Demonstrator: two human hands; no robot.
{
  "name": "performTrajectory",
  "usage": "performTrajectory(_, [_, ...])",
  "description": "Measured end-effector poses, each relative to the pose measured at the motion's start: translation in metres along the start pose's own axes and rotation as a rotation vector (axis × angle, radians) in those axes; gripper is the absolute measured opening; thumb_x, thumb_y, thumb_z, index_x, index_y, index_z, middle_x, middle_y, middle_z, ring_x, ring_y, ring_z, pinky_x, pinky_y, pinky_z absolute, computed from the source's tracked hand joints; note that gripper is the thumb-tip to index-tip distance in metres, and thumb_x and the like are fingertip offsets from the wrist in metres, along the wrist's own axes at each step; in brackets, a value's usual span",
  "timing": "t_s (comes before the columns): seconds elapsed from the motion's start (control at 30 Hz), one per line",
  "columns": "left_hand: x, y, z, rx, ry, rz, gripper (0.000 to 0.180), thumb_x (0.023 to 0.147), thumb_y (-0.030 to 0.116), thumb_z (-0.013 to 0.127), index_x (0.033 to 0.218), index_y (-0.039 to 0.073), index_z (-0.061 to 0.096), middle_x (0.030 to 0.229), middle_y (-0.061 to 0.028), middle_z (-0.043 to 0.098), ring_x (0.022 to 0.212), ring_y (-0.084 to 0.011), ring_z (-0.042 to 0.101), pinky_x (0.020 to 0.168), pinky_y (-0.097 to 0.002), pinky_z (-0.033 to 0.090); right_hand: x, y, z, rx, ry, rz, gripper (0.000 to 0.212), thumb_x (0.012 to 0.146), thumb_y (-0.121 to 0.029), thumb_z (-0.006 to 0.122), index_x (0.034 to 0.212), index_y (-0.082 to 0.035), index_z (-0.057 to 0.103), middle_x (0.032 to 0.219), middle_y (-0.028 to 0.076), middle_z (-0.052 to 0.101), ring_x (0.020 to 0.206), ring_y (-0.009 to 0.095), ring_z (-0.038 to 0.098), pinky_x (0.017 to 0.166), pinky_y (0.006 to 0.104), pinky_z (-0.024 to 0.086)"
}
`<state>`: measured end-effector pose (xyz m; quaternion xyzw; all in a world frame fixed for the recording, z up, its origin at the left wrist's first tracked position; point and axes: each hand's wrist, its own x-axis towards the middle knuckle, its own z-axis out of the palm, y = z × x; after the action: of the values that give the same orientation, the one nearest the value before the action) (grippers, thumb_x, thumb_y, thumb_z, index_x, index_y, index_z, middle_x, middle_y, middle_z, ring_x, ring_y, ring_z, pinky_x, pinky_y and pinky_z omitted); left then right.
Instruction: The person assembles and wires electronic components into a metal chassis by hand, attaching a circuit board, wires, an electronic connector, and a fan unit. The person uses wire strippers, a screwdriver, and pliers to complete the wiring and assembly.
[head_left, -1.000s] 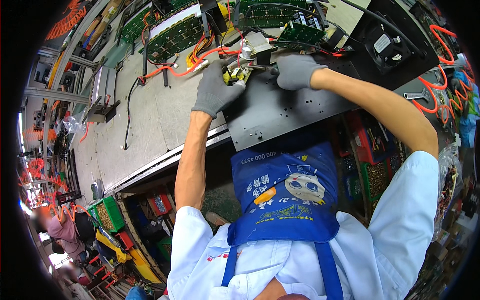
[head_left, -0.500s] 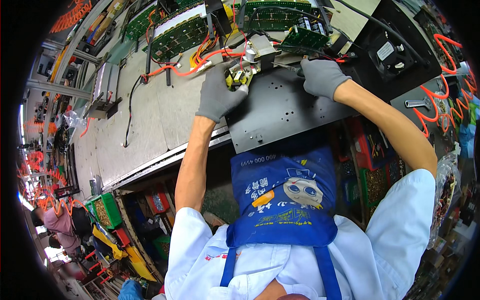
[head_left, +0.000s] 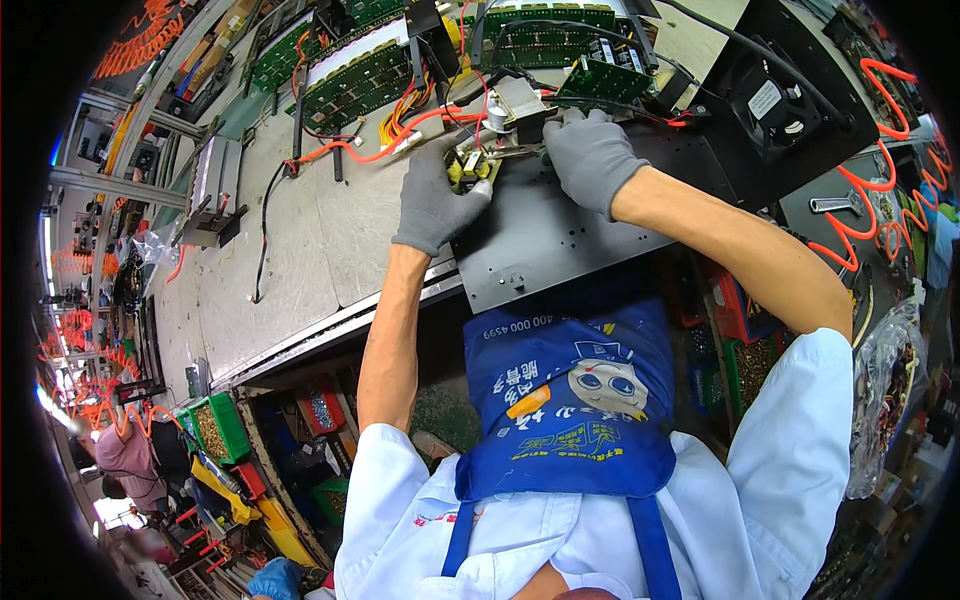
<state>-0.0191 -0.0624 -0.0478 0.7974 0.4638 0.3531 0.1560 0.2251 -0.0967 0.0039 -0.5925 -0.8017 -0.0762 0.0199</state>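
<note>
My left hand [head_left: 437,197], in a grey glove, is closed on a small circuit board [head_left: 486,172] with yellow parts, near the left edge of a black metal panel [head_left: 560,235]. From the right, my right hand [head_left: 592,163], gloved too, grips a slim metal-tipped tool [head_left: 517,152]. Its tip reaches left to the small board; its handle is mostly hidden in the fist, so the exact kind cannot be made out. Just beyond both hands sits a metal bracket [head_left: 520,100] beside a silver cylindrical part [head_left: 495,112], among red and black wires.
Green circuit boards [head_left: 360,97] stand upright at the back. A black fan [head_left: 775,100] sits on the panel's raised part at right. An orange-red air hose [head_left: 375,155] crosses the metal bench [head_left: 260,310]. A wrench [head_left: 835,204] lies at right; parts bins [head_left: 217,427] stand lower left.
My right hand has moved left with the tool, bringing its tip to the small board. My left hand keeps its hold on the board in nearly the same place.
</note>
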Motion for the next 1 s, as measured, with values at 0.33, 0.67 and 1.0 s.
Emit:
performTrajectory(0.33, [0.0, 0.001, -0.003, -0.007, -0.016, -0.012, 0.068, 0.072, 0.029, 0.079, 0.131, 0.003, 0.059, 0.116, -0.0215, 0.064, 0.109, -0.0362, 0.062, 0.095, -0.0453, 0.051, 0.003, 0.0, -0.012, -0.048, -0.081, -0.053, 0.032, 0.082, -0.02, 0.068, 0.11, -0.004, 0.072, 0.101, 0.017, 0.073, 0.095, 0.039, 0.07, 0.078, 0.0512, 0.055])
performTrajectory(0.67, [0.002, 0.0, -0.002, 0.089, -0.038, 0.095, 0.07, 0.07, 0.028, 0.08, 0.131, 0.002, 0.058, 0.112, -0.0204, 0.063, 0.105, -0.0359, 0.062, 0.093, -0.0453, 0.051, 0.018, 0.001, -0.026, 0.022, -0.212, -0.101, 0.029, 0.078, -0.018, 0.068, 0.1, 0.0, 0.075, 0.093, 0.02, 0.076, 0.084, 0.036, 0.076, 0.065, 0.0541, 0.056])
performTrajectory(1.0, [0.003, -0.003, -0.003, -0.028, -0.073, 0.014, 0.065, 0.074, 0.02, 0.076, 0.131, -0.004, 0.055, 0.118, -0.0222, 0.063, 0.111, -0.0324, 0.063, 0.098, -0.0418, 0.051, 0.007, 0.015, -0.004, 0.428, -0.39, -0.037, 0.032, 0.076, -0.021, 0.062, 0.089, 0.006, 0.074, 0.085, 0.029, 0.071, 0.081, 0.042, 0.072, 0.076, 0.0457, 0.057])
